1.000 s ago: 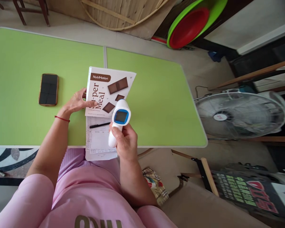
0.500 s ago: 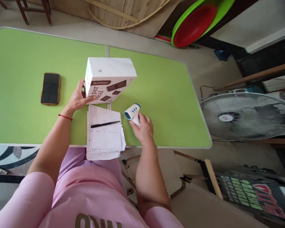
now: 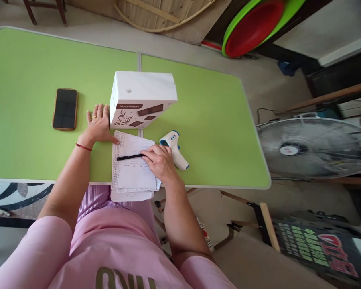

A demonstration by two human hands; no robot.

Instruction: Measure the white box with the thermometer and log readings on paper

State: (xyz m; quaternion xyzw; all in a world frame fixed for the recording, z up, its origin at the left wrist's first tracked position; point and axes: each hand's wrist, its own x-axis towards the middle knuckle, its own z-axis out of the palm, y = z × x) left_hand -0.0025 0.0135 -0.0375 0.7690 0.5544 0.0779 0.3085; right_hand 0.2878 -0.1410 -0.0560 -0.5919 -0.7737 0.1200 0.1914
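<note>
Fingers spread, my left hand [image 3: 100,125] rests flat on the table beside a white "Su-per Meal" box [image 3: 146,86], its thumb reaching the edge of a notebook [image 3: 132,174]. The box stands upright just beyond the notebook. Across the written pages lies a black pen [image 3: 128,157]. My right hand [image 3: 159,160] pinches the pen's right end between thumb and fingers. Just right of that hand, a white and blue infrared thermometer [image 3: 176,150] lies on the table, partly covered by the fingers.
A phone in a brown case [image 3: 65,109] lies on the left of the green table [image 3: 213,120]. Beyond the table's right end stands a fan [image 3: 289,149]. Red and green basins [image 3: 252,28] lean at the back.
My right hand has let go of the thermometer, now lying on the table, and moved left onto the pen. My left hand has released the box and opened flat.
</note>
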